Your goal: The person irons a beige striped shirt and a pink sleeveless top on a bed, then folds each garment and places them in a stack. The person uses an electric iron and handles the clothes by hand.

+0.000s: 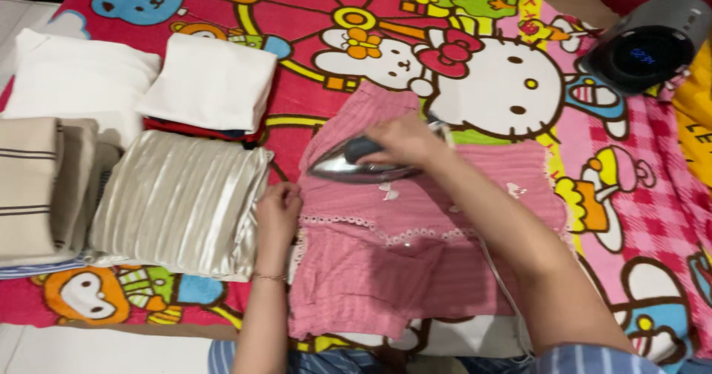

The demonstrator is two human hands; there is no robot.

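Pink garment point(415, 226) pinned by left hand point(277, 214), right hand point(404, 140) gripping iron point(360, 166)

Bright, even light is flooding the scene; the iron point(363, 168) is glaring and blurring slightly, while soft shadows are falling beneath the forearms.

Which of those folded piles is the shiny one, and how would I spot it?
On the cartoon blanket, look left of the pink garment under the iron. The satin bundle lies beside the left hand. It alone is glossy, cream and ribbed; neighbours are matte white or striped beige.
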